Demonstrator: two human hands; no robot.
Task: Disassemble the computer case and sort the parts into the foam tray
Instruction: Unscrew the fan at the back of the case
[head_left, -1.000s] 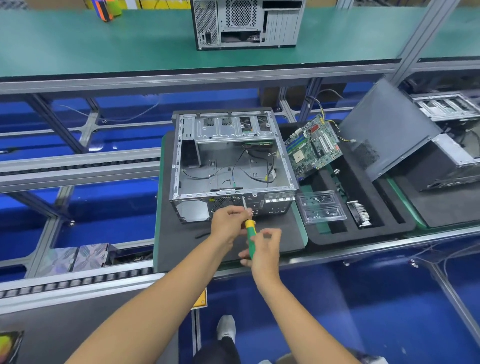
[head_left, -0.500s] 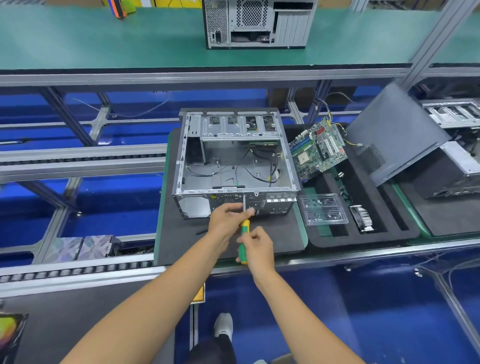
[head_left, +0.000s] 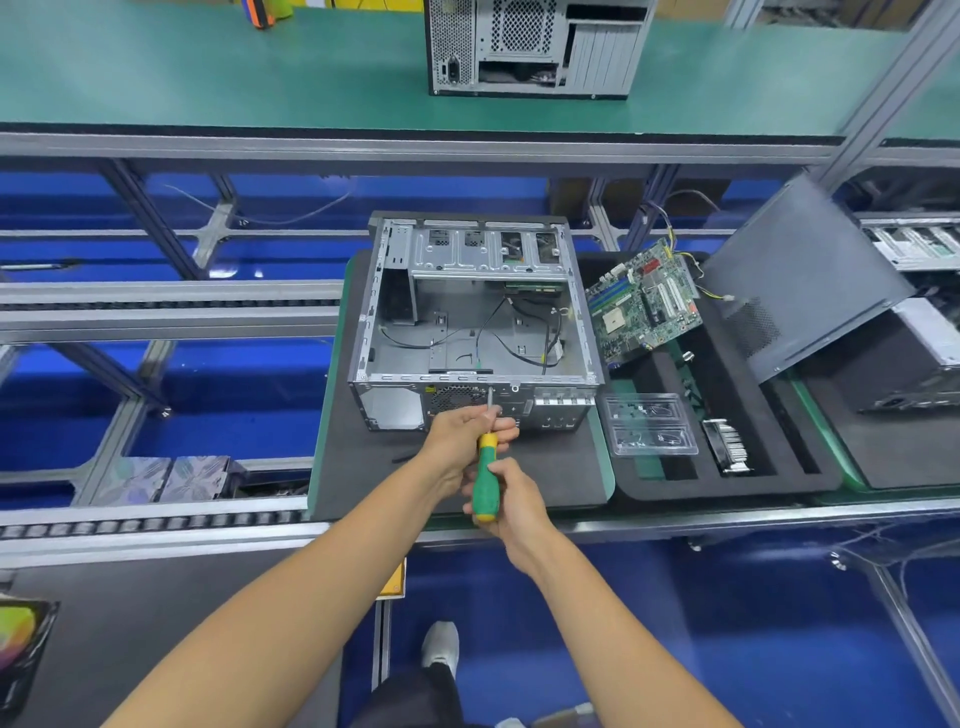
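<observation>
I'm pinching the shaft with my left hand (head_left: 462, 436) and gripping the screwdriver (head_left: 487, 475) handle with my right hand (head_left: 511, 501), its long axis pointing away toward the case (head_left: 472, 322) just ahead (left hand nearer).

Showing no readable text, label, brand or number anywhere, the print on the circuit board (head_left: 644, 301) and on the computer case (head_left: 475, 322) being too small to make out.
</observation>
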